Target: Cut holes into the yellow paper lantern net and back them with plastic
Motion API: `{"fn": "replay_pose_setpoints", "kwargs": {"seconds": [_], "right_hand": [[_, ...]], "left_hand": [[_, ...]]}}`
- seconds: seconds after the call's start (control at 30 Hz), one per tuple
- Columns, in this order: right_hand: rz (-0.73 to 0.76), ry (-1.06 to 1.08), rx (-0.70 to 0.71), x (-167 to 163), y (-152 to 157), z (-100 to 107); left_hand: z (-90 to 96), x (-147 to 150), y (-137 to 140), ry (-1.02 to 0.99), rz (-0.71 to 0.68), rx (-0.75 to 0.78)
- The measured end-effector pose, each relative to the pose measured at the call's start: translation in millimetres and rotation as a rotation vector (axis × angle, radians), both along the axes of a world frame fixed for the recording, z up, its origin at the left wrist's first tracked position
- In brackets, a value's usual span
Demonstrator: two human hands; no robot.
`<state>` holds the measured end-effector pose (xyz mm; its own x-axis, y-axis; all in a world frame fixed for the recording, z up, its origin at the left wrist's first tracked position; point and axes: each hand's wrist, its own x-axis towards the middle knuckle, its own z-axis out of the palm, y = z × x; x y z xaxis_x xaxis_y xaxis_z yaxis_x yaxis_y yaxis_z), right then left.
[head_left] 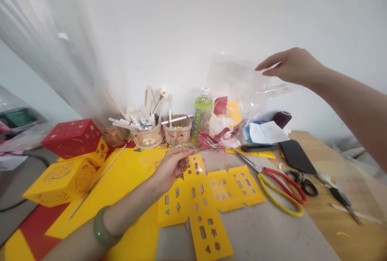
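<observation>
My left hand (173, 167), below a green bangle (104, 228), reaches to the top end of a cross-shaped yellow paper cutout (198, 214). Its fingers are closed in a pinch at that edge. The cutout lies on the grey mat, pierced with small stars, diamonds, rectangles and ovals. Raised at the right, my right hand (294, 66) is above a clear plastic bag (242, 75) of paper scraps. Its thumb and fingers are slightly apart, and nothing shows between them. Red-and-yellow-handled scissors (281, 190) lie open at the cutout's right.
Red (72, 138) and yellow (62, 182) paper boxes stand at left, near a thin stick (98, 180). Behind are decorated baskets (148, 138) and a green bottle (202, 111). A black phone (298, 156) and black-handled scissors (305, 183) lie right on the wooden table (320, 220).
</observation>
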<state>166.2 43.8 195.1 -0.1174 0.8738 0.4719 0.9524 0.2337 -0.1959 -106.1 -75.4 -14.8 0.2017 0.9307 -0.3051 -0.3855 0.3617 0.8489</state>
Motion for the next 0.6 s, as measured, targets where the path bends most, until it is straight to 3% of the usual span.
{"fn": "replay_pose_setpoints", "kwargs": {"seconds": [0.17, 0.33, 0.4, 0.5, 0.57, 0.6], "right_hand": [[-0.140, 0.020, -0.060, -2, -4, -2], [0.030, 0.161, -0.052, 0, -13, 0], [0.075, 0.209, 0.140, -1, -24, -3], [0.128, 0.168, 0.715, -13, -55, -25], [0.178, 0.092, 0.885, -25, -81, -52], [0.223, 0.118, 0.872, -32, -94, -68]], "left_hand": [[0.3, 0, 0, 0.011, -0.008, -0.008], [3.0, 0, -1, 0.008, -0.004, -0.007], [3.1, 0, -1, 0.015, -0.004, -0.008], [2.6, -1, -1, 0.033, -0.013, -0.004], [3.3, -1, -1, 0.041, -0.015, 0.008], [4.2, -1, -2, 0.046, -0.013, 0.012]]}}
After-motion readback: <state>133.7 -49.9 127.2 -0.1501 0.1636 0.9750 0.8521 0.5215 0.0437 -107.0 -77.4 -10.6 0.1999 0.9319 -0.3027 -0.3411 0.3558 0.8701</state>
